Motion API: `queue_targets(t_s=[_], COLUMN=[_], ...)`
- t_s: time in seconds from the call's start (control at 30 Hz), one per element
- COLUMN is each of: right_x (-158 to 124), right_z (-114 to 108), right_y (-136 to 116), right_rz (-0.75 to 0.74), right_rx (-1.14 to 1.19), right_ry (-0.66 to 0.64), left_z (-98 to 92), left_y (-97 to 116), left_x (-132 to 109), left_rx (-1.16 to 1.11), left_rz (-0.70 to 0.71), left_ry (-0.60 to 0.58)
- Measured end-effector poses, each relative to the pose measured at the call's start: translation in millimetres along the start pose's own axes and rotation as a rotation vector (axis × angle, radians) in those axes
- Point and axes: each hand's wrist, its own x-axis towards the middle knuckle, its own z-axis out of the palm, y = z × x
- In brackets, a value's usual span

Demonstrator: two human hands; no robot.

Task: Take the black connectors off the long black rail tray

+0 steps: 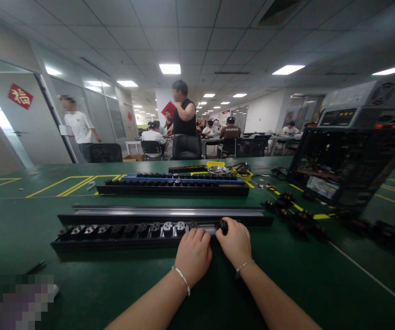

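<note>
A long black power strip housing (114,245) lies across the green table in front of me, with a row of black socket modules (155,228) seated in its channel. My left hand (193,256) rests at its right part, fingers curled over the housing beside the last module of the row. Between thumb and fingers, my right hand (236,240) pinches a dark socket module (222,226) at the channel's right end. A bare silvery stretch of channel shows between the two hands. The fingertips of both hands are partly hidden.
Behind lies another black housing with a silvery channel (169,211). Farther back are a filled strip (173,189), a yellow tray (215,164) and cables (242,169). Loose dark modules (302,222) and an open computer case (342,165) stand right. A person (185,112) stands beyond the table.
</note>
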Motion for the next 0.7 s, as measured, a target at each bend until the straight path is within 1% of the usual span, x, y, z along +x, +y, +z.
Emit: queue_targets(t_s=[0.3, 0.53, 0.7], right_x=[0.5, 1.2, 1.6], right_z=[-6.0, -5.8, -5.3], right_y=[-0.5, -0.1, 2.2], right_rz=[0.044, 0.06, 0.052], right_rx=[-0.018, -0.018, -0.01], right_ry=[0.003, -0.015, -0.006], left_z=[3.5, 4.5, 3.8], left_y=[-2.7, -4.0, -4.3], left_x=[-0.4, -0.5, -0.3], left_rx=[0.02, 0.031, 0.042], left_rz=[0.014, 0.015, 0.013], left_ry=[0.002, -0.016, -0.027])
